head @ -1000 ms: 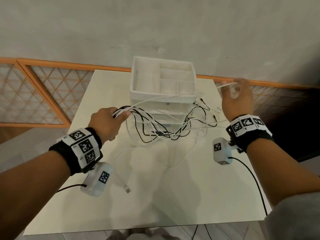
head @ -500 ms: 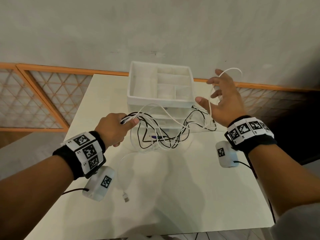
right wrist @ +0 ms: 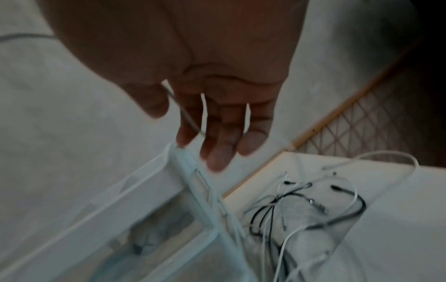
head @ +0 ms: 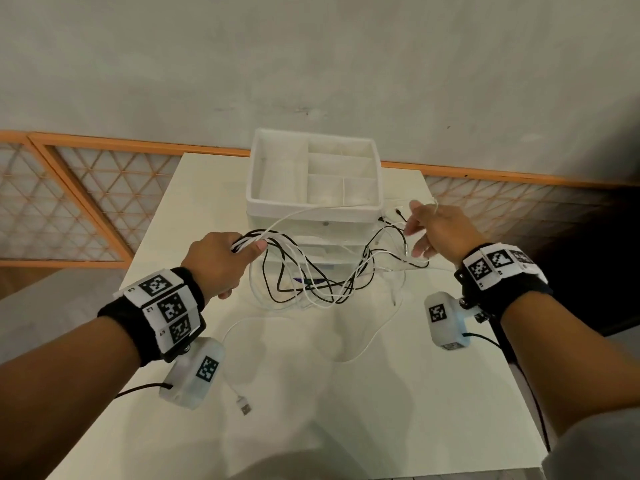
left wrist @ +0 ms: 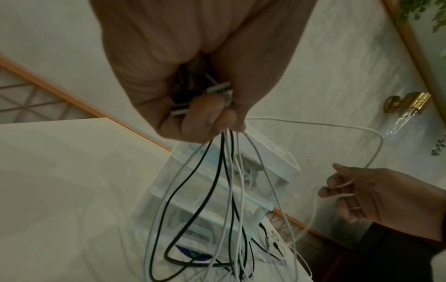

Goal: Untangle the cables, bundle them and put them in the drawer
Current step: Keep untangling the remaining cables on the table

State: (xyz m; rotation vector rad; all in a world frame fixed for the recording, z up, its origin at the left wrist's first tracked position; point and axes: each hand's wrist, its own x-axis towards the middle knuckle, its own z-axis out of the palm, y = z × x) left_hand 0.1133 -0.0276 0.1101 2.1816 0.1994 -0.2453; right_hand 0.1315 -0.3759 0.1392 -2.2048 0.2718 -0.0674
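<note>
A tangle of black and white cables (head: 311,282) hangs from my left hand (head: 247,245), which grips several strands and their plugs in a fist (left wrist: 212,114). The loops sag in front of the white drawer unit (head: 322,244), where I cannot tell whether any drawer stands out. My right hand (head: 420,230) hovers at the unit's right side with fingers spread and nearly straight. A thin white cable (left wrist: 342,187) lies across those fingers (right wrist: 217,137) and arcs back to the left fist. More cable ends (right wrist: 309,202) lie on the table below it.
The unit's top is an open tray (head: 313,211) with several compartments. One white cable trails toward me on the cream table (head: 311,393) and ends in a USB plug (head: 245,408). An orange lattice rail (head: 69,202) runs behind the table.
My right hand has dropped from beside the tray's top to the drawer fronts, its fingers spreading out with the white cable across them. The left hand has kept its grip and place.
</note>
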